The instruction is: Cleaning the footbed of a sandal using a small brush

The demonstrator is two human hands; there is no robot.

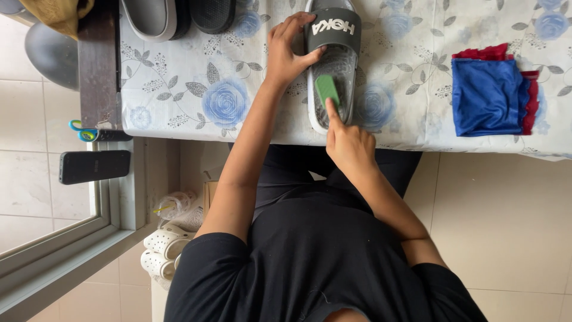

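A table (179,77) covered with a white cloth printed in blue roses and grey leaves is seen from above, and it serves as the landmark for everything else. Below the table's near edge, a black top and dark trousers are worn by the person, whose two bare arms are stretched up onto the table. On the table's right part, a folded blue cloth (485,95) is laid over a red cloth (527,98), whose edges show at the top and right. Near the middle of the table's near edge, a grey sandal (336,62) with a white sole rim is laid lengthwise, its strap towards the far side. At the table's far left edge, two more sandals (179,16) are partly cut off by the frame.

Left of the table, a black phone (94,166) is rested on a window ledge, with scissors (86,132) just above it. Below the table's left part, white perforated clogs (164,250) are stacked on the floor.

The sandal's left side beside the strap is gripped by the left hand (286,50), fingers curled over the strap edge. A small green brush (327,90) is pinched by the right hand (348,143), index finger extended along it, and is pressed onto the sandal's footbed.
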